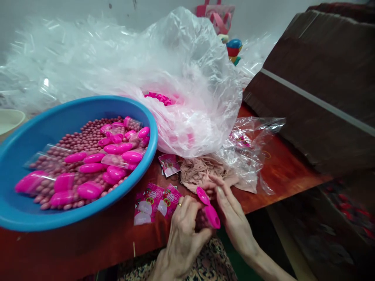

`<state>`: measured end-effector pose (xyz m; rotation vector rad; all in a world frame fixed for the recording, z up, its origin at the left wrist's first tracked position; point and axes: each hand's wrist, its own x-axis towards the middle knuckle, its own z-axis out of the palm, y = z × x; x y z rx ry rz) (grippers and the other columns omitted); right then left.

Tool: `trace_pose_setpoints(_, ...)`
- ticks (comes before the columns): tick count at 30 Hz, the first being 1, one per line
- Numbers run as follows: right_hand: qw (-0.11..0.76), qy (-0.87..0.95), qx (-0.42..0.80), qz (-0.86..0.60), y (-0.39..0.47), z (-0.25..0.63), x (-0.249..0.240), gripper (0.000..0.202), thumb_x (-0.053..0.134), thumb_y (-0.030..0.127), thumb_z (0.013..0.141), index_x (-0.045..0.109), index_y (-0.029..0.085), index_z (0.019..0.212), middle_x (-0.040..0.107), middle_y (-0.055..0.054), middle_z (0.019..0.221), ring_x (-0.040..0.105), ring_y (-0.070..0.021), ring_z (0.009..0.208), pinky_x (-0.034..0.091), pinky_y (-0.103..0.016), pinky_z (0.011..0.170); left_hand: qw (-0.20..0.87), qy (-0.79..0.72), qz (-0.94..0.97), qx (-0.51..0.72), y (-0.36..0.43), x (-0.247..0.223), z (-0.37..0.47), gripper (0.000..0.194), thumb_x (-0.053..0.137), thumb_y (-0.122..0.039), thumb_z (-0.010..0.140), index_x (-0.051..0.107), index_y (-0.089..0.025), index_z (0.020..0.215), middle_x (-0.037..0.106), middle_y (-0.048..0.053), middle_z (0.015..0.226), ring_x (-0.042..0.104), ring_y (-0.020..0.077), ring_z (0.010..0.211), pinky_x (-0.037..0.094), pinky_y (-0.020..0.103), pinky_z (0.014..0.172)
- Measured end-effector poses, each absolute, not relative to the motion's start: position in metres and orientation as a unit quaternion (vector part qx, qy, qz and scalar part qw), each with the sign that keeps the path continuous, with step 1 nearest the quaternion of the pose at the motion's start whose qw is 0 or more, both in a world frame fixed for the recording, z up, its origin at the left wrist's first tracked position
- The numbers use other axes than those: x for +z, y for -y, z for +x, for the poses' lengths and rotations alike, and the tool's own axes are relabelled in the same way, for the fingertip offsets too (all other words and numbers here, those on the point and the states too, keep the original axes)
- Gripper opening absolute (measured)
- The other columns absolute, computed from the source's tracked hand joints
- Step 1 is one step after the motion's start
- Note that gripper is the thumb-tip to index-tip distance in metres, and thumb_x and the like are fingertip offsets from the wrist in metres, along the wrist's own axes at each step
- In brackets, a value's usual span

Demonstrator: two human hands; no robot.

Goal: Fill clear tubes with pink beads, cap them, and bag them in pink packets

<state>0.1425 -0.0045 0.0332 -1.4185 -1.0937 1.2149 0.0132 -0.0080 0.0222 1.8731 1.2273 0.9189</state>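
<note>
My left hand [186, 230] is closed around a small clear container [202, 219] of dark pink balls. Its bright pink flip cap [210, 212] stands open and faces up, the lid folded back toward the cloth. Close by on the right is my right hand [231, 210], fingers stretched out and nothing seen in them; whether it touches the cap I cannot tell. A crumpled beige cloth [202, 169] lies just beyond both hands. Pink printed cards [149, 203] are on the table left of my left hand, and another printed card [169, 164] lies behind them.
At left stands a blue basin [152, 136] with pink balls and several pink-capped containers [90, 190]. A big plastic bag [190, 117] holds pink parts behind the cloth. Clear wrap [249, 156] lies right, beside a strapped cardboard stack [310, 78]. The red table [293, 175] ends near me.
</note>
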Motion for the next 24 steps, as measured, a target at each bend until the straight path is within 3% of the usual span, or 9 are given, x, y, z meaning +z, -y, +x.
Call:
trace_pose_setpoints(3,0.459,0.442,0.48,-0.603,-0.004,0.146,0.044,0.036,0.032,0.045,0.095,0.048,0.021,0.116,0.066,-0.004,0.093,0.064,-0.014,0.083,0.052,-0.026,0.078,0.338,-0.468,0.719,0.388,0.009,0.019,0.023,0.033,0.062,0.004,0.06,0.056,-0.014,0.087,0.062,0.008,0.083,0.056,0.0243,0.077,0.05,0.04,0.07)
trace_pose_setpoints(7,0.419,0.491,0.449,-0.618,-0.02,0.138,0.044,0.032,0.032,0.045,0.095,0.051,0.02,0.1,0.061,-0.001,0.075,0.057,-0.0137,0.065,0.049,-0.027,0.066,0.319,-0.458,0.713,0.425,0.007,0.013,0.032,0.037,0.059,0.002,0.067,0.053,-0.015,0.1,0.062,0.009,0.088,0.057,0.0261,0.083,0.05,0.046,0.076)
trace_pose_setpoints(11,0.361,0.546,0.399,-0.643,-0.029,0.129,0.036,0.032,0.031,0.043,0.094,0.05,0.021,0.08,0.052,0.0,0.067,0.05,-0.0156,0.062,0.041,-0.029,0.06,0.312,-0.47,0.694,0.447,0.006,0.004,0.034,0.032,0.058,-0.001,0.072,0.054,-0.015,0.1,0.063,0.01,0.087,0.059,0.0267,0.084,0.052,0.043,0.074)
trace_pose_setpoints(17,0.281,0.6,0.36,-0.657,-0.032,0.129,0.037,0.027,0.029,0.037,0.094,0.05,0.021,0.09,0.055,-0.002,0.072,0.054,-0.0186,0.066,0.04,-0.033,0.064,0.296,-0.485,0.671,0.476,0.007,-0.002,0.036,0.029,0.064,-0.006,0.073,0.059,-0.012,0.1,0.067,0.011,0.084,0.061,0.025,0.074,0.055,0.038,0.064)
trace_pose_setpoints(20,0.253,0.62,0.352,-0.654,-0.034,0.131,0.038,0.026,0.027,0.036,0.094,0.048,0.021,0.087,0.055,-0.001,0.069,0.054,-0.0182,0.062,0.04,-0.033,0.061,0.281,-0.479,0.668,0.496,0.006,-0.007,0.037,0.026,0.064,-0.01,0.075,0.059,-0.01,0.1,0.068,0.013,0.081,0.06,0.0247,0.071,0.055,0.038,0.061)
trace_pose_setpoints(24,0.239,0.639,0.339,-0.649,-0.033,0.129,0.039,0.025,0.029,0.033,0.092,0.049,0.022,0.085,0.061,-0.007,0.081,0.058,-0.021,0.075,0.044,-0.035,0.068,0.252,-0.46,0.671,0.524,0.007,-0.018,0.038,0.022,0.059,-0.013,0.079,0.058,-0.01,0.101,0.067,0.013,0.079,0.061,0.0242,0.07,0.056,0.036,0.061)
